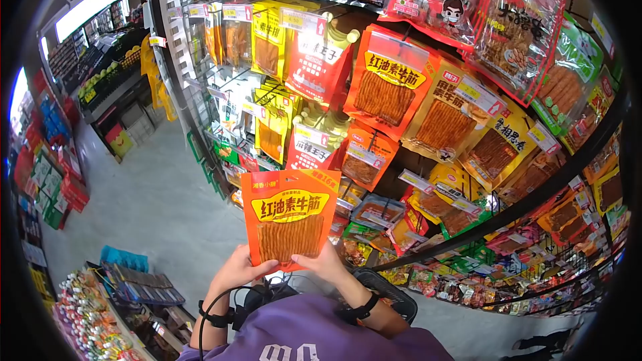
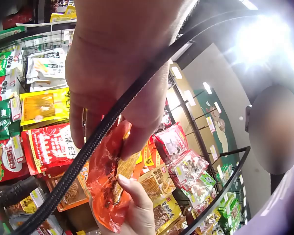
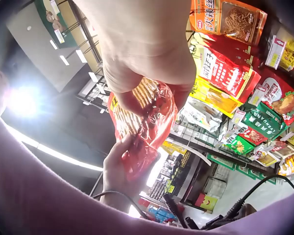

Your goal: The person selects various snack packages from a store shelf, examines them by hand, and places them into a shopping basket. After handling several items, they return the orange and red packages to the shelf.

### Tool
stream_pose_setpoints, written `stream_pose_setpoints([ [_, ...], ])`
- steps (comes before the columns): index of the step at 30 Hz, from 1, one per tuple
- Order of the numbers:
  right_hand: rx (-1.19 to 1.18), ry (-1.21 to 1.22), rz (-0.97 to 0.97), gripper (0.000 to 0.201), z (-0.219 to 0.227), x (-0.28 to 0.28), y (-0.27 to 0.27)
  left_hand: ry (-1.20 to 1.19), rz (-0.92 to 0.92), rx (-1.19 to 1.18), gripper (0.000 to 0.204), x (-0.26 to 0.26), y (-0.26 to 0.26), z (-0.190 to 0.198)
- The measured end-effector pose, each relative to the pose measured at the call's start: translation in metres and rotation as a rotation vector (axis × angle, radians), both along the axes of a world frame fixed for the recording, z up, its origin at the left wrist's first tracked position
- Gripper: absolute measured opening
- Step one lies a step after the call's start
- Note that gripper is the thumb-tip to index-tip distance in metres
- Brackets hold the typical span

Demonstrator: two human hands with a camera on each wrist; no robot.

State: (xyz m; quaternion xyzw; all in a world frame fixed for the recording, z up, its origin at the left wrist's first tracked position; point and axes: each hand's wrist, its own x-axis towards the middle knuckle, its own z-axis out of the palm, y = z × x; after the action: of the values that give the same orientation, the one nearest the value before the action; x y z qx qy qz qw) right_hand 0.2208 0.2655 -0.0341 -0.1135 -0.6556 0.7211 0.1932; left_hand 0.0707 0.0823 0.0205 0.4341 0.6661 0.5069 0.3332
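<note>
- Floor (image 1: 150, 180): grey, extends to the left of the rack and below it.
- Display rack (image 1: 179, 0): stands in front of the person and curves across the head view; bagged snacks hang on it in rows with price tags.
- Purple shirt (image 1: 334, 331): worn by the person, white lettering on the chest.
- Black basket (image 1: 403, 297): located low, beside the right forearm, partly hidden.
- Orange packet (image 1: 289, 217): held upright before the chest, apart from the rack, printed front toward the head camera; strips show through its window.
- Hanging orange packet (image 1: 391, 83): on the rack, above and right of the held one, bearing the same large lettering.
- Left hand (image 1: 234, 273): fingers pinch the lower left edge, thumb on the front.
- Right hand (image 1: 326, 266): fingers pinch the lower right edge, thumb likewise on the front.
- Black wristbands (image 1: 364, 307): one per wrist.
</note>
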Motion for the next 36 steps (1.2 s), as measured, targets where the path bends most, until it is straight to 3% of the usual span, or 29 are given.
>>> stream_pose_setpoints([
  [11, -0.005, 0.013, -0.03, 0.057, -0.013, 0.018, -0.005, -0.017, 0.002, -0.033, 0.024, 0.018, 0.0, 0.005],
  [17, 0.147, -0.005, -0.042, 0.057, -0.001, 0.019, -0.009, 0.039, 0.014, 0.002, 0.023, 0.024, -0.005, 0.006],
  [26, 0.087, -0.06, -0.017, 0.058, -0.014, 0.015, -0.015, 0.067, 0.072, 0.02, 0.021, 0.031, -0.01, 0.01],
  [29, -0.053, -0.099, 0.05, 0.059, -0.003, 0.022, -0.012, 0.035, 0.062, -0.006, 0.021, 0.032, -0.012, 0.011],
  [36, -0.093, -0.002, 0.076, 0.057, -0.009, 0.031, -0.011, 0.088, 0.009, -0.012, 0.023, 0.032, -0.01, 0.007],
])
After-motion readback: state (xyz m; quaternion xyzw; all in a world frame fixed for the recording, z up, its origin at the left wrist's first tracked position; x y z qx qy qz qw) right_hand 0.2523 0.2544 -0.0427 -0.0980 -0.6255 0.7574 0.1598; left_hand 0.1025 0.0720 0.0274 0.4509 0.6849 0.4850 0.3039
